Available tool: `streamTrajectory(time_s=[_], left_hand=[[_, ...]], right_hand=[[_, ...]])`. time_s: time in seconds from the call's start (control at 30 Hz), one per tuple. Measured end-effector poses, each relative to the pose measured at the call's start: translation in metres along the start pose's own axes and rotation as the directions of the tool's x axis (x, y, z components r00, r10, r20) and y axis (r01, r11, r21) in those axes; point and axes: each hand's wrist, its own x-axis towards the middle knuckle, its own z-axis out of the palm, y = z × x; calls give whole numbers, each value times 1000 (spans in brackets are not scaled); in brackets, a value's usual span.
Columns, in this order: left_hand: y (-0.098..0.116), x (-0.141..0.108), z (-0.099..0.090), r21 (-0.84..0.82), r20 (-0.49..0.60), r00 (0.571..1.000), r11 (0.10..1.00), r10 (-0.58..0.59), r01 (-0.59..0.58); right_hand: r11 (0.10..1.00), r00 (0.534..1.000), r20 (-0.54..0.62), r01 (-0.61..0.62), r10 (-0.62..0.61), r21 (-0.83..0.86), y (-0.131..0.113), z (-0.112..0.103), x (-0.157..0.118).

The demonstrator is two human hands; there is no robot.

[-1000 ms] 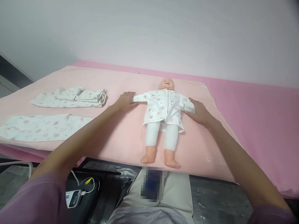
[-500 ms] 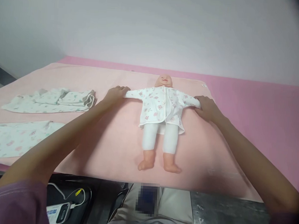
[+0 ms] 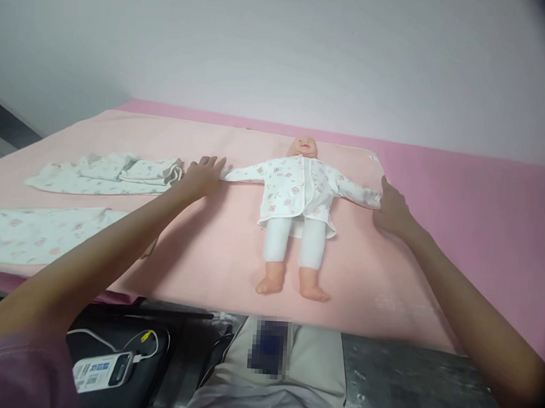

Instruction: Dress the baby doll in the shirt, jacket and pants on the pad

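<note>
A baby doll [image 3: 276,241] lies on its back on a light pink mat [image 3: 197,249], feet toward me. It wears a white patterned jacket [image 3: 285,189], fastened near the neck and parted lower down, over white leggings. Both sleeves are stretched out sideways. My left hand [image 3: 205,175] is at the end of the sleeve on the left, thumb side against the cloth, its grip closed on the cuff. The cuff of the other sleeve is pinched in my right hand [image 3: 393,205]. Whether the doll's hands are inside the sleeves is hidden.
Folded white patterned baby clothes [image 3: 104,176] lie at the left, with a second patterned garment [image 3: 47,232] nearer me, partly behind my left forearm. A darker pink surface [image 3: 472,220] extends right of the mat. Below the table edge, a cabled power bank [image 3: 103,372] rests on a black seat.
My hands have moved farther apart, pulling both sleeves outward, the right one most. The sleeves now look longer and tauter. The view has shifted slightly.
</note>
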Motion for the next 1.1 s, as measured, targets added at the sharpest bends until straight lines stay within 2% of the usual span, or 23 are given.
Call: streamTrajectory(time_s=[0.03, 0.1, 0.17, 0.23, 0.3, 0.4, 0.47, 0.57, 0.63, 0.73, 0.87, 1.0, 1.1], left_hand=[[13, -8, -6, 35, -10, 1000, 999, -8, 9], [48, -26, -18, 46, -17, 999, 998, 47, -46], [90, -44, -28, -112, -50, 975, 969, 218, -222], [130, -60, -31, -281, -76, 929, 886, 362, -368], [161, -72, -28, -336, -109, 925, 862, 365, -380], [187, -80, -19, -288, -137, 954, 911, 265, -295], [193, -80, -16, -239, -141, 960, 933, 241, -269], [196, -82, -17, -179, -146, 945, 932, 291, -315], [196, -87, -19, -173, -152, 937, 925, 314, -338], [191, -98, -20, -201, -186, 943, 929, 276, -311], [172, -111, -16, -240, -212, 959, 942, 186, -236], [155, -115, -5, -297, -129, 991, 952, 31, -68], [153, -116, 3, -349, -78, 996, 937, -37, 8]], right_hand=[[998, 999, -44, 27, -25, 54, -21, -5, -12], [962, 979, -101, 192, -175, 194, -71, -13, -36], [896, 951, -130, 307, -280, 319, -121, -17, -57], [855, 930, -113, 367, -350, 366, -162, -15, -70], [860, 934, -128, 358, -335, 362, -188, -8, -71], [884, 935, -135, 354, -327, 305, -201, 1, -63], [875, 916, -94, 400, -389, 272, -200, 1, -59], [846, 878, -34, 469, -477, 256, -195, -5, -66], [848, 875, -28, 476, -483, 232, -192, -10, -73], [871, 893, -86, 449, -441, 199, -188, -11, -78], [885, 907, -155, 418, -392, 205, -182, -4, -81], [914, 921, -242, 354, -305, 199, -170, 9, -92], [960, 958, -213, 227, -190, 164, -158, 21, -98]])
